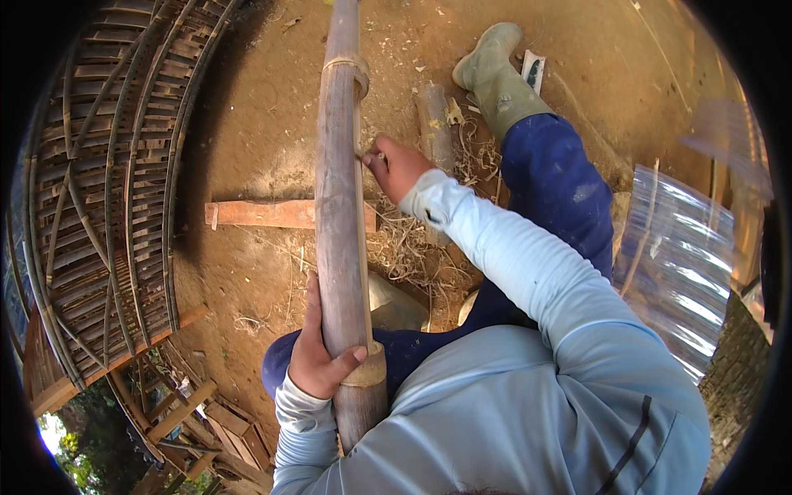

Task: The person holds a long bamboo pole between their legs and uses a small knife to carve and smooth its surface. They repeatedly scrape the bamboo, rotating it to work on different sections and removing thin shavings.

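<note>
Where the left hand (326, 359) wraps its grip closed around the lower part, the pole (341, 198) is grey-brown, with two pale bands (365, 368) and a paler right edge. It passes above a board (264, 214), its top cut off, its bottom hidden by the shirt (495, 404). The right hand (396, 169) curls beside it; whether its grip holds anything, I cannot tell.

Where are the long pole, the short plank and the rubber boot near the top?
Long pole (340, 214): head view, upper surface between its two rings.
Short plank (264, 214): head view, bare face left of the pole.
Rubber boot (502, 87): head view, lower shaft.
</note>
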### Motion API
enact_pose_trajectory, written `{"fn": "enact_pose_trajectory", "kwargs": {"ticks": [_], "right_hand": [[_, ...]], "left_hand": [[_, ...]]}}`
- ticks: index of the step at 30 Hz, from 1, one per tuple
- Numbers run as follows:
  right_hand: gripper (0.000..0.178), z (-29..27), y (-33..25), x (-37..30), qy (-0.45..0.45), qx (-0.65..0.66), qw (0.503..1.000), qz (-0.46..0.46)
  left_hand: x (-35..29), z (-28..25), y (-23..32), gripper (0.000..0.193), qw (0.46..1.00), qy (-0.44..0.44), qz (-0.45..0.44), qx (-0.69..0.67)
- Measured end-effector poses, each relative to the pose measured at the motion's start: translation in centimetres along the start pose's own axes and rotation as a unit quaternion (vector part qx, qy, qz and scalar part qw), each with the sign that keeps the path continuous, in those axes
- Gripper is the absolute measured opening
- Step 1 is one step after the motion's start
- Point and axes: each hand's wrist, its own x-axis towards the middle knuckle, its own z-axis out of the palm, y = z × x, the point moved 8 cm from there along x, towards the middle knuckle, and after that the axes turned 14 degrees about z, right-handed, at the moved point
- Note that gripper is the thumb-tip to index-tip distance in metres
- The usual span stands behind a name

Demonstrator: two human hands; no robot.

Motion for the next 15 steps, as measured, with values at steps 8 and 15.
{"fn": "enact_pose_trajectory", "kwargs": {"ticks": [8, 15], "right_hand": [[0.031, 0.1, -0.4, -0.1, -0.033, -0.022, 0.999, 0.023], [0.029, -0.8, -0.3, 3.2, 0.047, -0.018, 0.998, -0.023]], "left_hand": [[-0.2, -0.3, -0.1, 0.122, 1.000, -0.005, 0.003, 0.019], [-0.1, -0.4, -0.4, 0.121, 1.000, 0.003, 0.011, -0.011]]}}
